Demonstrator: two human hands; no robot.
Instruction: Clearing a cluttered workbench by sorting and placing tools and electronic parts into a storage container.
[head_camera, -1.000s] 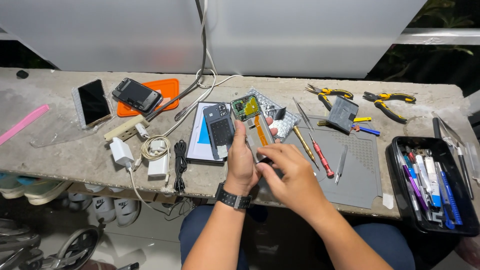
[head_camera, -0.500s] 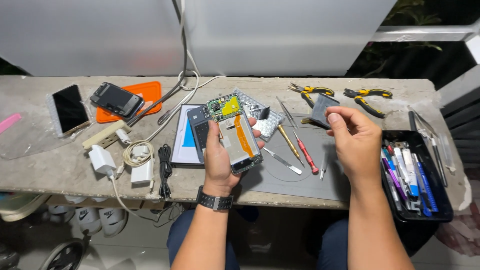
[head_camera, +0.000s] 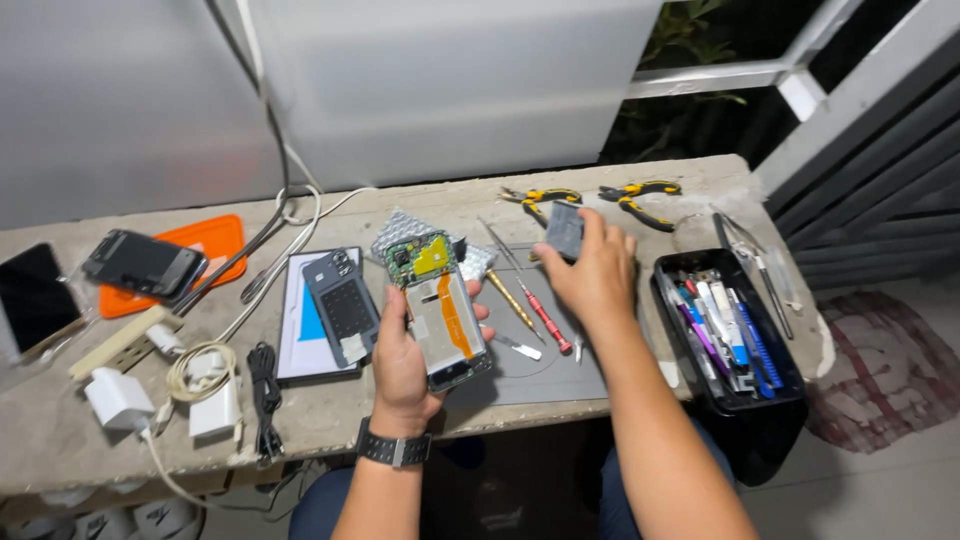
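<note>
My left hand (head_camera: 400, 365) holds an opened phone (head_camera: 440, 310) upright over the table; its green circuit board, yellow patch and orange ribbon cable are exposed. My right hand (head_camera: 597, 275) reaches to the back of the grey work mat (head_camera: 560, 378), and its fingers close around a small dark grey block (head_camera: 564, 228) beside the yellow-handled pliers (head_camera: 540, 197). A red screwdriver (head_camera: 546, 318) and a yellow one (head_camera: 510, 298) lie on the mat between my hands.
A black tray (head_camera: 665, 300) of tools stands at the right, by the table's edge. A dark phone back cover (head_camera: 345, 305) lies on a white box (head_camera: 293, 345). An orange mat (head_camera: 215, 240) carries another phone (head_camera: 140, 262). Chargers (head_camera: 118, 398) and cables lie at the left.
My right hand left the opened phone and moved back and right onto the grey block by the pliers. The left hand kept the phone; the view swung right.
</note>
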